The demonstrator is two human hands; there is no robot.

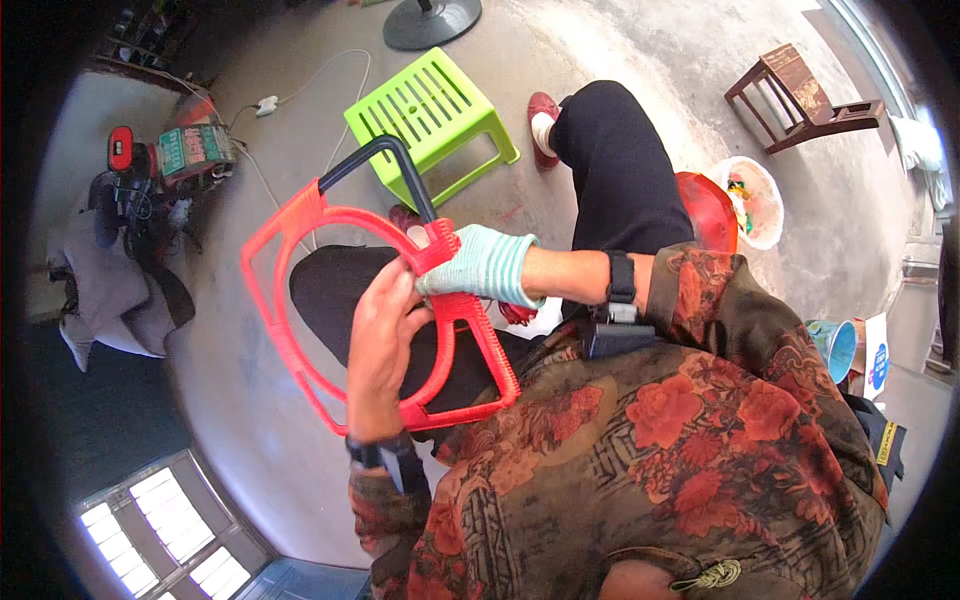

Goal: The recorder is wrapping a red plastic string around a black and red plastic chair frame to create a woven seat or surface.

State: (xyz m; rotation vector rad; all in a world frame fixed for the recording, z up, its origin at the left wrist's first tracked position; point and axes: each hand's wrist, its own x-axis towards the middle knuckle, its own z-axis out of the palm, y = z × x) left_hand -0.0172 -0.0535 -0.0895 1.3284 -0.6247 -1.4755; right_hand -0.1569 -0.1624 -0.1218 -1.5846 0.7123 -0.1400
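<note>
Box (195,148), one, red and teal, sits by the floor's left edge; one white plug (267,104) is near it. One red frame (490,345) lies over my left thigh, its one black handle (413,185) in front of one lime stool (425,98). My bare left hand (378,325) is bent; I cannot tell what it pinches. My gloved right hand (478,265) grips the frame's side. Rightward: one white bucket (768,205), one brown wooden seat (800,85), one blue tin (835,348).

The frame (492,355) is red, its handle (415,185) black; my glove (490,262) is striped mint and white, my brown shirt (690,405) patterned with red flowers.
</note>
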